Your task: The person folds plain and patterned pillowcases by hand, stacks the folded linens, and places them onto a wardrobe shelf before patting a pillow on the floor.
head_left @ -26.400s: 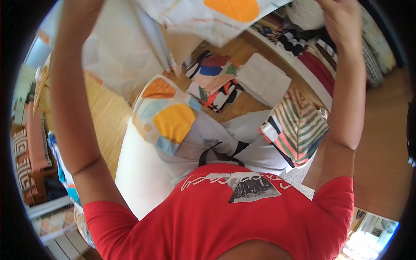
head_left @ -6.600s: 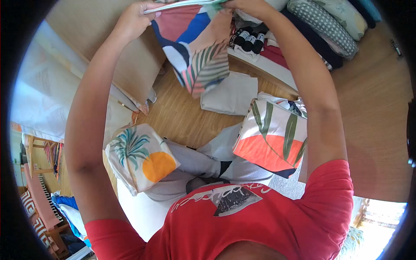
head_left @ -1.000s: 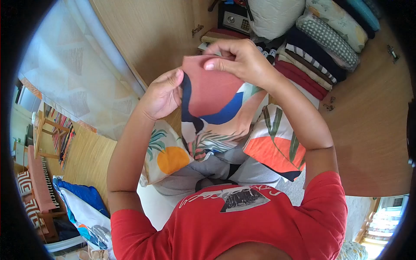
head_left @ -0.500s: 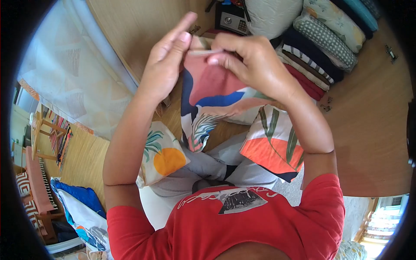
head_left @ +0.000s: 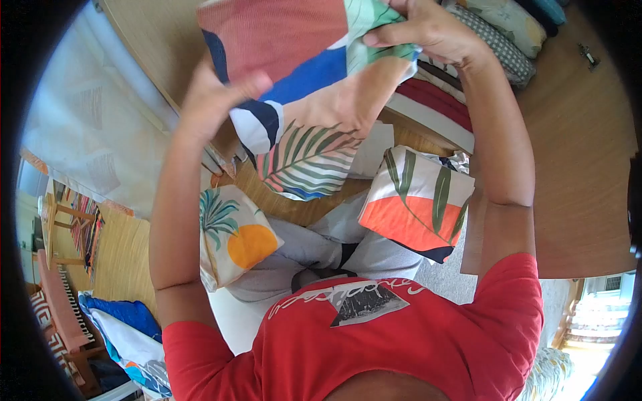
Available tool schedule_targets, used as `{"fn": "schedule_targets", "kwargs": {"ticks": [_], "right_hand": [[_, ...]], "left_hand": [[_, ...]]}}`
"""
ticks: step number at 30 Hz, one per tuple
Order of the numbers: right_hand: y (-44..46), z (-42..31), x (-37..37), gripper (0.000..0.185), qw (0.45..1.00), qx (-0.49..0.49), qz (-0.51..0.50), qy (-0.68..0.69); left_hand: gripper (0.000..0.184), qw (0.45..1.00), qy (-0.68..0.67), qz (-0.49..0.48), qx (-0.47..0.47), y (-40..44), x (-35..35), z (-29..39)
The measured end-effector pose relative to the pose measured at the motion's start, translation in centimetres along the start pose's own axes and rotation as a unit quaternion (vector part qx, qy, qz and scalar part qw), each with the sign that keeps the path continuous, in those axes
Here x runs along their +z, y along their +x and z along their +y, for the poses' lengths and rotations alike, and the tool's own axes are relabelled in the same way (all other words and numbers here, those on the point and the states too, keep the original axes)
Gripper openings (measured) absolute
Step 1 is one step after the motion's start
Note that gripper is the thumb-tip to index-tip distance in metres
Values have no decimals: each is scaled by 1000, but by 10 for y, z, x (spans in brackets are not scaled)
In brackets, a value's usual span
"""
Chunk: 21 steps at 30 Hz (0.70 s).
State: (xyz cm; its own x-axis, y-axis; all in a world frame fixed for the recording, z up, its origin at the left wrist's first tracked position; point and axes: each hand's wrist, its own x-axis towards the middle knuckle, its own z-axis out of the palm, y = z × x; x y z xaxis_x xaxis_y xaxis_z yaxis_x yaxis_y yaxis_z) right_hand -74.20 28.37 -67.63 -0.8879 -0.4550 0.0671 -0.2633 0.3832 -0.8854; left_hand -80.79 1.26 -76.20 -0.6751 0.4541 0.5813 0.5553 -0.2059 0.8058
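A folded patterned cloth (head_left: 301,87) hangs in front of me, with terracotta, blue, peach and green patches and a striped leaf near its lower end. My left hand (head_left: 217,100) is at its left edge, thumb across the front, the other fingers blurred or hidden behind. At the upper right corner my right hand (head_left: 428,30) pinches the cloth between thumb and fingers. Over my left thigh lies a folded cloth with a pineapple-like print and an orange circle (head_left: 251,244). A folded cloth with green leaves and an orange-red block (head_left: 414,207) rests by my right thigh.
Stacked folded textiles (head_left: 441,100) and a checked grey bundle (head_left: 498,43) sit at the upper right, beside a wooden panel (head_left: 568,154). A pale curtain (head_left: 100,127) hangs on the left. Blue and white fabric (head_left: 127,327) lies at lower left.
The patterned cloth now shows a broader face and is higher in view. My hands have moved apart, the left one down and leftward, the right one up and rightward.
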Motion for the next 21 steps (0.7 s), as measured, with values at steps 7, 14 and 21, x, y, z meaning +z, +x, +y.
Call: {"fn": "schedule_targets", "kwargs": {"ticks": [7,14,21], "right_hand": [[14,-1,-17,30,993,-76,37,77],[18,221,86,109,576,-86,-370,724],[-36,110,102,27,806,97,229,537]], "left_hand": [[60,973,-78,-102,-190,-17,-21,-42],[66,801,-579,-20,-153,-55,3,-83],[48,778,-537,-131,-298,-48,-6,-80]]}}
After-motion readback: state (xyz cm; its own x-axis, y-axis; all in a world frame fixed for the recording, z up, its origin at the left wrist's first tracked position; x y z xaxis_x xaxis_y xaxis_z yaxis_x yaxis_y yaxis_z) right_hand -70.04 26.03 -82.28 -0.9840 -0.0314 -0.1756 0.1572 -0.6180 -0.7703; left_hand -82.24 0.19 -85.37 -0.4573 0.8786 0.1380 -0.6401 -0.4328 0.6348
